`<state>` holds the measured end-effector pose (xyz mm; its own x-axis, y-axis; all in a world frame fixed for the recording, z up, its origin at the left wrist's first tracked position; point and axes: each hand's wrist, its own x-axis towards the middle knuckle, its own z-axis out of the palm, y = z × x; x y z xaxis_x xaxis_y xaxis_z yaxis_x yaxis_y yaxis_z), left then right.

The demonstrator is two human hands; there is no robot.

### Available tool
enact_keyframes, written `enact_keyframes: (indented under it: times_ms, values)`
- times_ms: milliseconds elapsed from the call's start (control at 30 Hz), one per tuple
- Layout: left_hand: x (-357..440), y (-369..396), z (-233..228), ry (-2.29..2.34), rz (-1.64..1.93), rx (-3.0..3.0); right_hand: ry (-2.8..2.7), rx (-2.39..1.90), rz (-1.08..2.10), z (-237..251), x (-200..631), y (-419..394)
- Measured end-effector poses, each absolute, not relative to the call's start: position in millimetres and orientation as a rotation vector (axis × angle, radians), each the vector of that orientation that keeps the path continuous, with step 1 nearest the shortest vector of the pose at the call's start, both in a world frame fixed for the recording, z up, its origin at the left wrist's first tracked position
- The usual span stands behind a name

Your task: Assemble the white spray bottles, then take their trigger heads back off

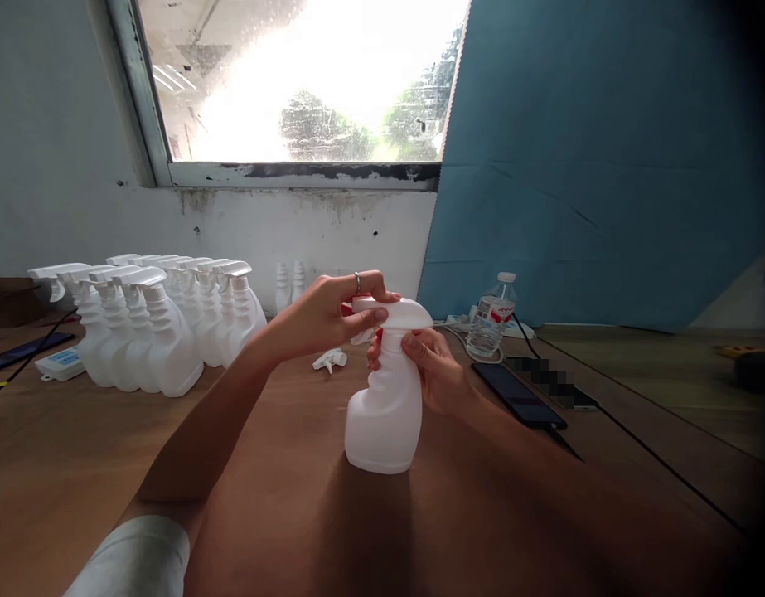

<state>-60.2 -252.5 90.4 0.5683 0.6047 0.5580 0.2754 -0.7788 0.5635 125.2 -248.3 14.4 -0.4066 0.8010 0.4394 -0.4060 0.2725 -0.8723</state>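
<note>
Table [77, 464] is brown wood, below the fingers, carrying everything. Rows of finished white spray bottles [152, 332] stand well left of them. White bottle [385, 406] stands upright on the table, long axis vertical, directly under both hands. Right hand [441, 373] fingers wrap its neck from the right. Left hand [326, 315] fingers pinch the trigger head [398, 313] on top, closed on it. Water bottle [491, 319] and phone [519, 396] lie right; loose sprayer [330, 359] just behind.
</note>
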Motion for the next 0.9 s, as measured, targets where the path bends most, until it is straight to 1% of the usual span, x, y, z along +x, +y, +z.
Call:
enact_keyframes:
  times_ms: [200,333,400,500,600,700,800,900]
  values:
    - [-59.9,-252.7,89.8,0.690,1.069,2.362,-1.432,-0.425,1.308,12.2,123.3,-249.5]
    - [-58.7,-249.2,88.9,0.705,1.066,2.341,-1.493,-0.403,1.448,18.7,128.1,-245.7]
    - [-59.6,-249.7,90.7,0.697,1.008,2.370,-1.550,-0.382,1.525,21.9,132.2,-242.7]
    - [-71.7,-253.9,97.4,0.716,0.866,2.489,-1.606,-0.469,1.572,26.3,138.3,-240.1]
    - [-100.9,-259.4,105.7,0.891,0.747,2.582,-1.658,-0.586,1.593,30.5,141.9,-241.5]
    - [-130.8,-264.6,108.3,1.168,0.436,2.553,-1.735,-0.544,1.524,33.4,141.8,-245.5]
    - [-136.6,-270.0,95.8,1.213,0.122,2.526,-1.776,-0.522,1.437,34.0,139.8,-249.0]
    - [-117.9,-274.2,63.9,1.098,0.087,2.540,-1.801,-0.507,1.457,32.8,137.5,-251.1]
